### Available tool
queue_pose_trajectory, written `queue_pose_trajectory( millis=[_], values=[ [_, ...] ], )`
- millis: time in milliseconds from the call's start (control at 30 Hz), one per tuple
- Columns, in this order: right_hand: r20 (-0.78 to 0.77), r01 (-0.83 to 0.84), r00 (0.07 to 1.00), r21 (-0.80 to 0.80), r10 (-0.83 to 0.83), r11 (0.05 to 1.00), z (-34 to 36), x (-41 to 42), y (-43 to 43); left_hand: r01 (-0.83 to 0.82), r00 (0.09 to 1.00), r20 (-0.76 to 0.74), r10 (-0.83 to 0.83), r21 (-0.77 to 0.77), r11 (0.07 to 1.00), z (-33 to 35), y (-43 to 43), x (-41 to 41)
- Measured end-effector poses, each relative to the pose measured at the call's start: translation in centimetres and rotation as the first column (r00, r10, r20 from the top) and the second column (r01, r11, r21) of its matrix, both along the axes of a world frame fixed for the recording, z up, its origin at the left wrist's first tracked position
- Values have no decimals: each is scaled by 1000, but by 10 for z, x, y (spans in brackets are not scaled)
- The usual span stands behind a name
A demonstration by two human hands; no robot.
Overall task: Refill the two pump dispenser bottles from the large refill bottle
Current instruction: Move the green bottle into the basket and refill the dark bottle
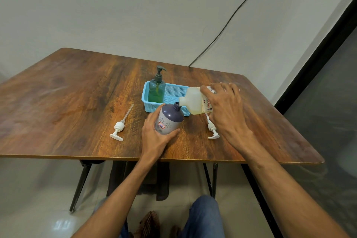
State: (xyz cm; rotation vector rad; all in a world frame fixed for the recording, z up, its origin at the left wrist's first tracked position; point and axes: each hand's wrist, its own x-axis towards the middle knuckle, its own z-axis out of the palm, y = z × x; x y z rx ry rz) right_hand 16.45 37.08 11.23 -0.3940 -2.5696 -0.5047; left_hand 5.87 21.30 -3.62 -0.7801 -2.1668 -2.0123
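Near the table's [77,92] front edge | left hand [156,137] is gripping the purple bottle [170,120], tilting its open neck rightward | right hand [226,106] is clutching the refill bottle [195,100], lying sideways, spout pointing left right at that neck | guessing it's pouring now

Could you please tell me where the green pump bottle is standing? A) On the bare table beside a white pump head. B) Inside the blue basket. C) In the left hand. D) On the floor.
B: the green pump bottle stands upright in the left end of the blue basket, while the left hand holds the grey bottle and the right hand the refill bottle.
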Motion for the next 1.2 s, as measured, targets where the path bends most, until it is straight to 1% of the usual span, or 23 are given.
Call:
queue_pose_trajectory(
  millis=[367,967,1200],
  values=[
    [3,0,1000,-12,0,1000,1,1,-1,0,1000,11,0,4,1000,1,0,2],
    [-3,1,1000,17,-1,1000,2,1,-3,0,1000,4,0,-1,1000,3,-1,3],
    [-6,5,1000,-2,-5,1000,2,2,-4,6,1000,12,-6,11,1000,3,-1,3]
  ],
)
